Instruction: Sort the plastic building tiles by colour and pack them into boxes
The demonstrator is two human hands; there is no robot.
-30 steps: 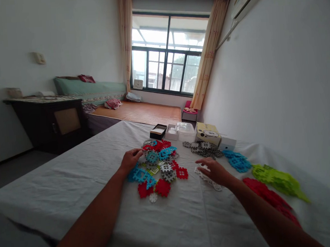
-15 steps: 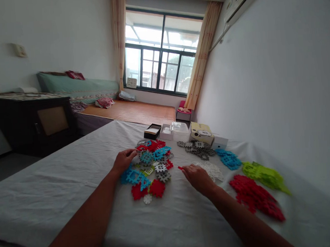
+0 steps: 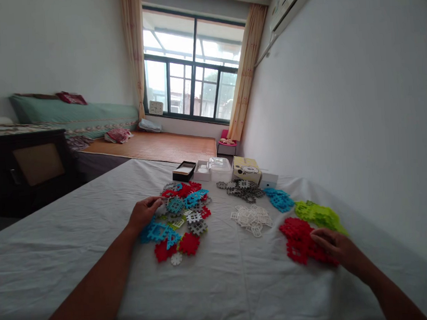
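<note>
A mixed pile of flat, notched plastic building pieces (image 3: 188,218) in red, blue, grey, green and white lies on the cloth-covered table. My left hand (image 3: 144,213) is at its left edge, thumb and fingers drawn together by the grey and red pieces; anything between the fingertips is too small to make out. Farther right, my right hand (image 3: 332,245) rests over a heap of red pieces (image 3: 298,237), its fingers stretched out and slightly apart. I see no separate piece in it. Behind that heap lie lime green pieces (image 3: 320,214).
White pieces (image 3: 251,219) lie between the two hands. Grey pieces (image 3: 246,191) and blue pieces (image 3: 279,199) are sorted behind them. A black box (image 3: 184,171), a clear plastic container (image 3: 220,169) and a yellow box (image 3: 246,170) line the table's far edge.
My right hand has moved right, from near the white pieces to the red heap; the red piece it held is no longer distinct. My left hand stays at the mixed pile. The view has shifted right.
</note>
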